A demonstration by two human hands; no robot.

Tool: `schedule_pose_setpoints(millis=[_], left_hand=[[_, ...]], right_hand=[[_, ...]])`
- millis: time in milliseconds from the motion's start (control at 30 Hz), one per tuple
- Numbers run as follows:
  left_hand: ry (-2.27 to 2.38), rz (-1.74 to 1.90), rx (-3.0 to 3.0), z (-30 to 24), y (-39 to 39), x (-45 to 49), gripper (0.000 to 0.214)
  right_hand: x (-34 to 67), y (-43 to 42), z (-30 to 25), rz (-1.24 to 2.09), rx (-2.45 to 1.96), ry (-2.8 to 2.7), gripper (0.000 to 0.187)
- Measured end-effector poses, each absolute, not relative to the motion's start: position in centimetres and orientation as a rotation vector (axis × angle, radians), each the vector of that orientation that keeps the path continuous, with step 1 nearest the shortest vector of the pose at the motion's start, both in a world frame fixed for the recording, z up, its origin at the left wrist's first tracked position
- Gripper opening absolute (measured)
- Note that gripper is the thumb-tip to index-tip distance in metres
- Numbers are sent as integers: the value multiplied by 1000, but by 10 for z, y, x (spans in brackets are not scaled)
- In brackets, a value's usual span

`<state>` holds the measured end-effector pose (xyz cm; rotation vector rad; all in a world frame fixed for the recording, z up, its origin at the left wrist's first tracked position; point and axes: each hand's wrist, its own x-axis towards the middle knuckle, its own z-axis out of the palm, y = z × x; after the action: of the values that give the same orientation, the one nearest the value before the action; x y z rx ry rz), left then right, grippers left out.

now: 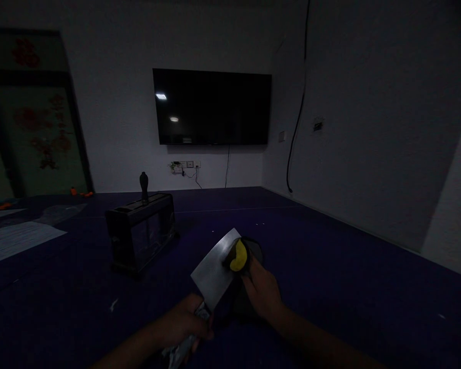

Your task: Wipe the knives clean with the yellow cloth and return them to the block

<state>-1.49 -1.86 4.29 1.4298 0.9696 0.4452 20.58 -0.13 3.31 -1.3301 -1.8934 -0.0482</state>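
My left hand is wrapped round the handle of a cleaver, whose wide, pale metal blade points up and away from me. My right hand grips a round black-and-yellow object whose exact kind I cannot make out. That object overlaps the right side of the blade, and it seems to touch it. Behind and below my right hand is a dark shape, too dim to name. Off to the left, a black-framed box with clear sides stands on the purple surface, and a dark handle sticks up from its top.
Sheets of paper and clear plastic lie at the left. Small orange items sit near the door. A television hangs on the far wall, and a black cable runs down the right wall. The room is dim.
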Motion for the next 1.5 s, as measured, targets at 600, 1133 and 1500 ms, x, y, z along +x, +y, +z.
schedule_pose_setpoints(millis=[600, 1133, 1500], left_hand=[[968, 495, 1422, 39, -18, -13, 40], [1030, 621, 1277, 27, -13, -14, 40], [956, 577, 1269, 34, -8, -12, 29]], right_hand=[[188, -29, 54, -69, -1028, -2750, 88], [192, -27, 48, -78, -741, -2807, 91], [194, -28, 48, 9, -659, -2755, 90]])
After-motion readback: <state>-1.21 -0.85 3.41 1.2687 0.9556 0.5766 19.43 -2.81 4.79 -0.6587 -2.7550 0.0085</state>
